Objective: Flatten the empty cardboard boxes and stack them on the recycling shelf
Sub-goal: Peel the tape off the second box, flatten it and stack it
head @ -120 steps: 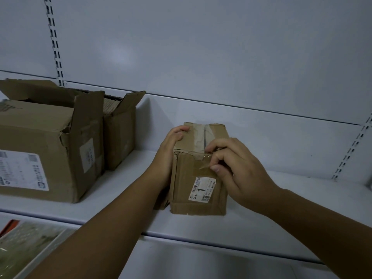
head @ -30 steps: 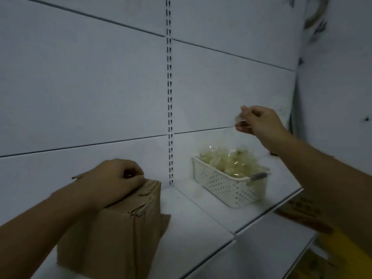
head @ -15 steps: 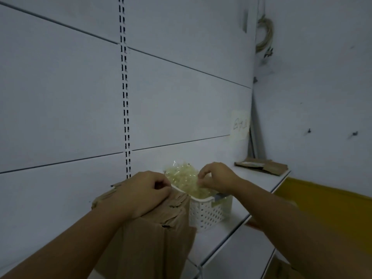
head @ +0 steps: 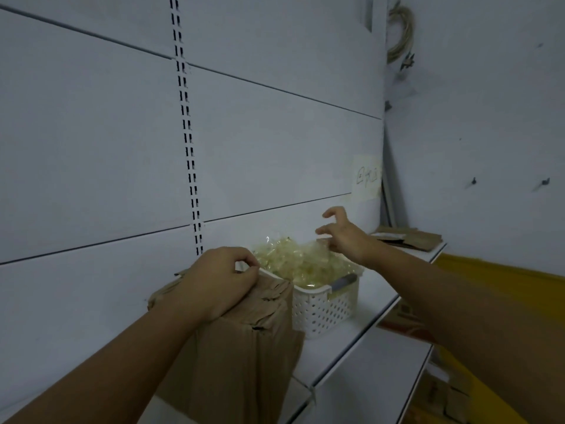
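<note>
Cardboard box (head: 241,347) plain brown; basket (head: 324,307) white with dot-hole pattern, grey handle; its contents (head: 293,261) pale yellow-clear; shelf (head: 367,325) white; flattened cardboard (head: 406,238) brown.

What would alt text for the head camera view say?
A person's left hand grips the top of an upright cardboard box on a white shelf, while the open right hand hovers over a white basket of clear wrappers.

I see a white shelf (head: 363,313) carrying a cardboard box (head: 244,347) under my left hand (head: 214,286), a white basket (head: 324,307) below my right hand (head: 345,237), and flattened cardboard (head: 406,238) beyond it.
</note>
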Demonstrator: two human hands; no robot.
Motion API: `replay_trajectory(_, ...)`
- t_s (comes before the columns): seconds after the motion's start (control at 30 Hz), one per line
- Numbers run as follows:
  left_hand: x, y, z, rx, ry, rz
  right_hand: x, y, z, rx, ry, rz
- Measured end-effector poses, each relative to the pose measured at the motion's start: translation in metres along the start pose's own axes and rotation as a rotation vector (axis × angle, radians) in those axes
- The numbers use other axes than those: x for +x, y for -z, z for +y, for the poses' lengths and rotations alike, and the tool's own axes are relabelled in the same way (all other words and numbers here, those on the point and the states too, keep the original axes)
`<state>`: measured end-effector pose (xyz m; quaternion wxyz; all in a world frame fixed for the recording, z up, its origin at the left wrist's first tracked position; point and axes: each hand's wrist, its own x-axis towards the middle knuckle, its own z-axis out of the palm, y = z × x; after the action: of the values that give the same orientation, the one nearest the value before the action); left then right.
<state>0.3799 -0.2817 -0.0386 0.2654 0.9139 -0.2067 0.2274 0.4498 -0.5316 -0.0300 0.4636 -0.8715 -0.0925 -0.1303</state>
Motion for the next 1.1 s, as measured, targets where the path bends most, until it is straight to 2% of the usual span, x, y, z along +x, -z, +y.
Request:
replay_trajectory(0.07,-0.004,0.002,0.002,0.002,-0.040,0.109,-0.004,-0.003,-0.007,-0.276,0.147,0.243)
replay_trajectory(0.1,-0.007,0.004,0.002,0.003,-0.048,0.124,-0.010,-0.005,-0.014,-0.393,0.281,0.374)
replay_trajectory(0.13,-0.009,0.006,0.003,0.007,-0.048,0.111,-0.019,-0.008,-0.025,-0.424,0.406,0.413)
replay_trajectory(0.17,-0.011,0.008,0.003,0.021,-0.044,0.083,-0.030,-0.013,-0.040,-0.396,0.490,0.324)
replay_trajectory(0.2,-0.013,0.010,0.004,0.046,-0.042,0.062,-0.042,-0.019,-0.054,-0.361,0.533,0.133)
replay_trajectory(0.27,-0.018,0.014,0.006,0.097,-0.048,0.058,-0.066,-0.035,-0.081,-0.389,0.495,-0.302)
replay_trajectory(0.3,-0.022,0.017,0.006,0.110,-0.048,0.056,-0.075,-0.042,-0.089,-0.426,0.474,-0.439)
replay_trajectory(0.33,-0.026,0.020,0.006,0.112,-0.045,0.046,-0.081,-0.048,-0.094,-0.453,0.466,-0.500)
replay_trajectory(0.47,-0.056,0.039,0.004,0.053,-0.125,0.045,-0.099,-0.051,-0.124,-0.503,0.426,-0.483)
replay_trajectory(0.6,-0.107,0.059,-0.002,0.032,-0.294,0.394,-0.124,-0.074,-0.157,-0.723,0.546,-0.451)
replay_trajectory(0.7,-0.149,0.076,-0.012,0.106,-0.396,0.499,-0.141,-0.109,-0.173,-0.935,0.567,-0.317)
replay_trajectory(0.77,-0.177,0.086,-0.021,0.147,-0.406,0.534,-0.154,-0.133,-0.183,-0.910,0.609,-0.186)
replay_trajectory(0.83,-0.209,0.090,-0.032,0.115,-0.266,0.496,-0.164,-0.150,-0.193,-0.727,0.720,-0.059)
replay_trajectory(0.87,-0.225,0.091,-0.036,0.073,-0.141,0.455,-0.167,-0.155,-0.199,-0.603,0.740,-0.021)
replay_trajectory(0.93,-0.251,0.096,-0.042,-0.086,0.161,0.339,-0.172,-0.169,-0.211,-0.394,0.708,-0.057)
replay_trajectory(1.0,-0.261,0.097,-0.038,-0.475,0.419,0.142,-0.178,-0.183,-0.218,-0.281,0.677,-0.148)
replay_trajectory(1.07,-0.273,0.099,-0.034,-0.981,0.529,0.029,-0.187,-0.208,-0.219,-0.208,0.673,-0.241)
replay_trajectory(1.1,-0.279,0.099,-0.036,-1.123,0.542,0.028,-0.190,-0.219,-0.219,-0.161,0.670,-0.276)
